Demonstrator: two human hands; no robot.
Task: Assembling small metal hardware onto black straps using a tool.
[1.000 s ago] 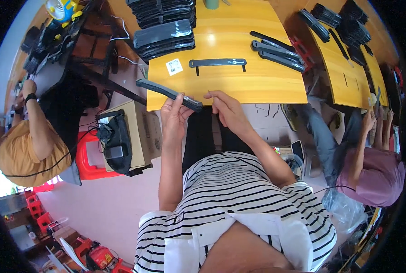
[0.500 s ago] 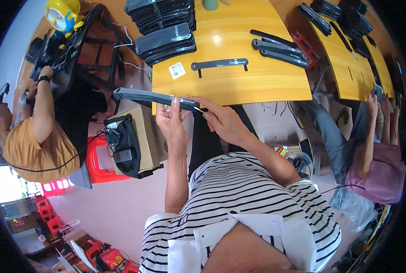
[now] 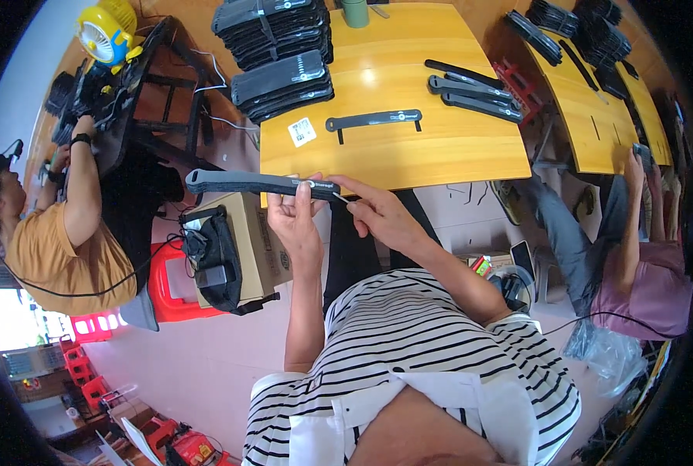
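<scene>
Strip bundle [image 3: 241, 183], black: left hand [image 3: 297, 231] grips it. Pale stick [image 3: 341, 197]: right hand [image 3: 383, 219] pinches it at bundle's right end.

Head cam: wide fisheye worn on the person's head, aimed down over own chest

Left lens of side-by-side pair; upright, unmirrored; black corners, straight edges bowing near rim; striped shirt [image 3: 416, 334] closest to lens, fills lower middle; left hand [image 3: 295, 225] and right hand [image 3: 385, 221] a bit farther out, around mid-frame, seen from above; yellow table [image 3: 447, 151] beyond them, toward top; wide enough to catch floor [image 3: 199, 365] at lower left, person in orange [image 3: 74, 256] by left rim, person in purple [image 3: 651, 291] by right rim
</scene>
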